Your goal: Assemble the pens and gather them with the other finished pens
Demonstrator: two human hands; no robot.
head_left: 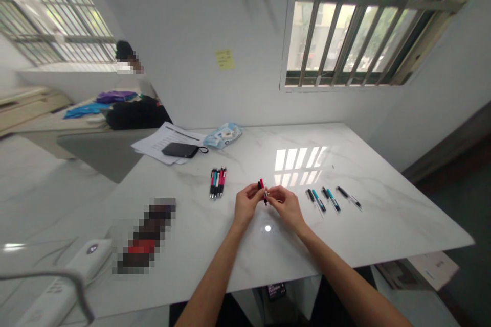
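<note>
The tabletop [378, 163] is leaving a broad lane right of centre, above the loose pen pieces [319, 201], which are interrupting the stretch below. At centre, the left hand [246, 208] and right hand [287, 207] are obstructing passage; a row of pens [218, 183] is bounding a slim gap on their left. Farther up-left, a black pouch [179, 150] and soft packet [223, 135] are standing in the way.

We stretch our bare left forearm [217, 271] up and rightward and our bare right forearm [341, 268] up and leftward, so that the two converge ahead of us. Our wrists are held low. Our left grip [245, 205] turns inward, thumb and fingers bent into a pinch. Our right grip [287, 207] faces it, fingers curled, its tips just beside the left ones; finer finger detail is too small to tell.
</note>
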